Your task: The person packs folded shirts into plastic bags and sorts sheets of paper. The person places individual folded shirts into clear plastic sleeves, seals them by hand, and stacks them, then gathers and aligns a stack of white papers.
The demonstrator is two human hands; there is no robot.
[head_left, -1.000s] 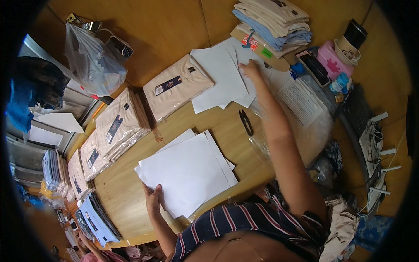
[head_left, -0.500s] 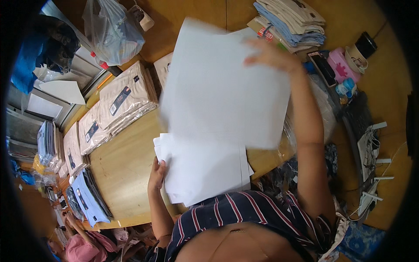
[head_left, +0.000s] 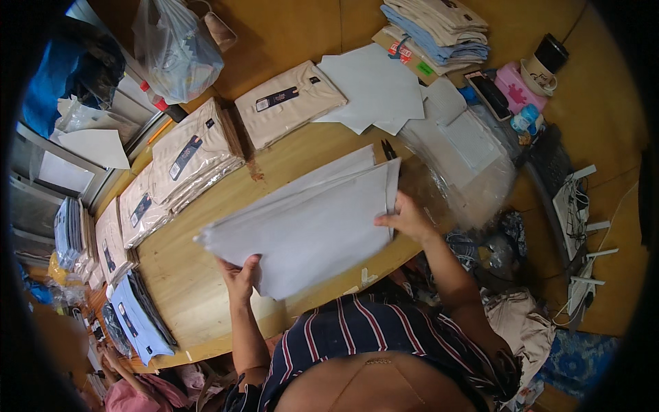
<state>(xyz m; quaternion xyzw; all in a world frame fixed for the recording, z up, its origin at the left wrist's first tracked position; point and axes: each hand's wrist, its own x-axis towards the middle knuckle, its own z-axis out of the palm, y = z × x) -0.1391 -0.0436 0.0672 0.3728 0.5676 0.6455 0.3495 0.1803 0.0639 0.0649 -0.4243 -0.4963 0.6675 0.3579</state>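
A stack of white paper sheets point(head_left: 309, 226) is held tilted above the table, its edges slightly fanned. My left hand point(head_left: 240, 276) grips its lower left corner, thumb on top and fingers hidden beneath. At the right end, my right hand point(head_left: 406, 218) closes on the stack with the thumb across its face. Beyond the stack lie more loose white sheets point(head_left: 374, 89) at the table's far side. A folded beige garment in a clear bag point(head_left: 292, 101), with a dark tag, lies left of those sheets. Dark snips or scissors point(head_left: 389, 150) show just past the stack's right corner.
Bagged beige garments point(head_left: 189, 154) and blue ones point(head_left: 141, 316) line the table's left side. Clear plastic bags point(head_left: 467, 161) lie at right, near a phone point(head_left: 493, 95) and a cup point(head_left: 539, 74). Folded clothes point(head_left: 439, 31) are piled at the back. Another person in pink point(head_left: 141, 393) is at lower left.
The large sheet in my right hand has left the near stack; loose sheets now lie at the far side. My right hand has come down to grip the stack, which is lifted and tilted.
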